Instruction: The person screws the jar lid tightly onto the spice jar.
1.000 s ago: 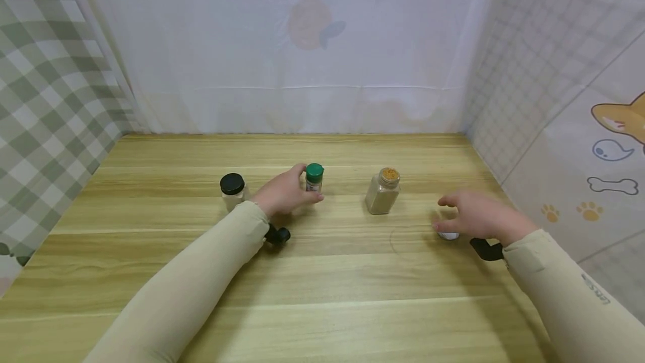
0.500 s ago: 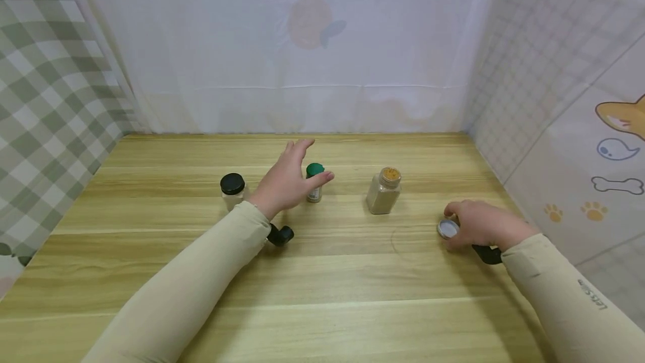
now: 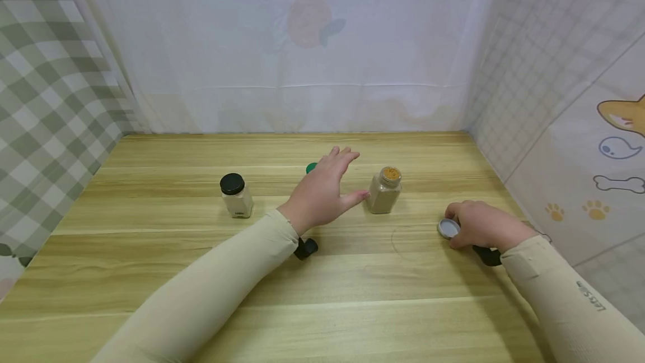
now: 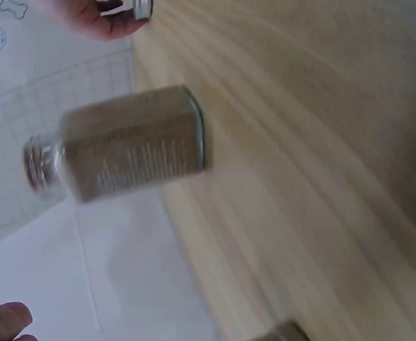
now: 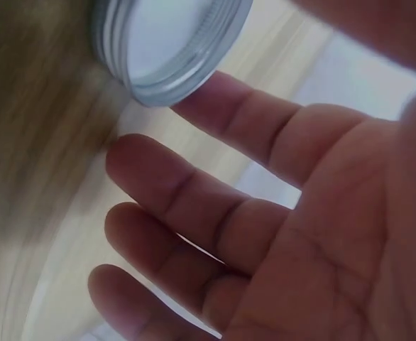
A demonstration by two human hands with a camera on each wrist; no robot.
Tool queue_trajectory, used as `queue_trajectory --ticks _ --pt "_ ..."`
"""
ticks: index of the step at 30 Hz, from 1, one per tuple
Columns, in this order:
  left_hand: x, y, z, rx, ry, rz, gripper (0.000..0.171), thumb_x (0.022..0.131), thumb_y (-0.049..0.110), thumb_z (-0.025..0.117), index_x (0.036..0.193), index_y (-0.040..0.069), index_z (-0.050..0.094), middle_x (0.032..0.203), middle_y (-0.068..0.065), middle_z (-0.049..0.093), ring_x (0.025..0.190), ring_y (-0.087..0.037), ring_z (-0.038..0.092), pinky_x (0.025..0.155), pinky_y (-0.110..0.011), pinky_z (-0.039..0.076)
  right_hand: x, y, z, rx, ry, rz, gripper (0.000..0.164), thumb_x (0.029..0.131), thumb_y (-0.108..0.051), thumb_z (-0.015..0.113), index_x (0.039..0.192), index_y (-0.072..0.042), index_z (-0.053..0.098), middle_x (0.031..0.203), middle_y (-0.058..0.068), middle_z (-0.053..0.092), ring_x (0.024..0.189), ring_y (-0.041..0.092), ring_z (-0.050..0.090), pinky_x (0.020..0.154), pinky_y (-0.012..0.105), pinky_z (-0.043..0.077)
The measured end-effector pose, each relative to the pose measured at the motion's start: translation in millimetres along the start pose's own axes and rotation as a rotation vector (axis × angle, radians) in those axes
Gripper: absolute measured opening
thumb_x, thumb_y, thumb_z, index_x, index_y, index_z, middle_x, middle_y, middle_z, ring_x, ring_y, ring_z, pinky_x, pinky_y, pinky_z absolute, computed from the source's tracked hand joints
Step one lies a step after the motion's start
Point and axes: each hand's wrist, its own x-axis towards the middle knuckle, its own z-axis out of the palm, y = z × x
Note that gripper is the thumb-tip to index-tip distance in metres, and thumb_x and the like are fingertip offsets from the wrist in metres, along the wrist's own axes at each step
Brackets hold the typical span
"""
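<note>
My left hand (image 3: 322, 192), thumb and fingers spread, is just left of an uncapped square spice jar (image 3: 384, 190) with orange-brown powder up to its mouth. Whether the thumb touches the jar I cannot tell; in the left wrist view the jar (image 4: 133, 145) shows with its fingers (image 4: 6, 320) apart from it. Behind that hand only the green cap (image 3: 311, 167) of a small bottle shows. On the right, my right hand (image 3: 486, 227) pinches a silver screw lid (image 3: 448, 228) between thumb and index finger. The lid (image 5: 172, 50) shows its pale inside in the right wrist view.
A square jar (image 3: 238, 200) with a black cap and pale contents stands left on the wooden table (image 3: 353, 307). White printed cloth (image 3: 302, 71) hangs behind, with checked cloth (image 3: 60, 60) at left and patterned cloth (image 3: 574, 144) at right.
My left hand has left the green-capped bottle and moved right, to the open jar. My right hand has come down onto the lid and now pinches it.
</note>
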Motion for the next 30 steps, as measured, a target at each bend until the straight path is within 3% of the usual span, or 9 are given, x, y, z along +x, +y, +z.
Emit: queue_trajectory --ticks 7,18,23,30 --pt "9.1 10.5 21.6 -0.010 -0.065 0.003 0.083 0.100 0.054 0.068 0.164 0.015 0.033 0.171 -0.004 0.036 0.163 -0.025 0.024 0.128 -0.045 0.030 1.3 0.0 3.2 0.008 0.043 -0.026 0.039 0.079 -0.019 0.088 0.106 0.000 0.069 0.091 0.008 0.067 0.077 0.020 0.057 0.069 0.034 0.049" --pt "26.5 10.7 47.5 -0.037 -0.148 -0.129 0.093 0.099 0.055 0.069 0.168 0.013 0.023 0.170 -0.008 0.038 0.151 -0.028 0.047 0.119 -0.045 0.045 3.6 -6.2 3.7 -0.035 0.086 -0.037 0.027 0.075 -0.017 0.088 0.094 -0.004 0.072 0.085 0.005 0.064 0.074 0.020 0.054 0.066 0.032 0.044" --pt "33.9 6.5 54.9 -0.027 -0.195 -0.177 0.092 0.098 0.056 0.070 0.167 0.015 0.025 0.171 -0.007 0.036 0.155 -0.026 0.040 0.123 -0.044 0.040 4.8 -8.9 2.8 -0.029 0.073 -0.016 0.025 0.075 -0.016 0.088 0.091 -0.006 0.072 0.082 0.004 0.063 0.073 0.021 0.053 0.065 0.031 0.042" --pt "40.7 3.5 60.5 -0.053 -0.204 -0.153 0.083 0.098 0.054 0.071 0.163 0.018 0.035 0.163 -0.002 0.047 0.154 -0.026 0.042 0.122 -0.045 0.040 5.2 -8.5 3.0 -0.028 0.067 0.001 0.022 0.075 -0.016 0.087 0.086 -0.009 0.070 0.081 0.003 0.062 0.073 0.021 0.052 0.065 0.031 0.041"
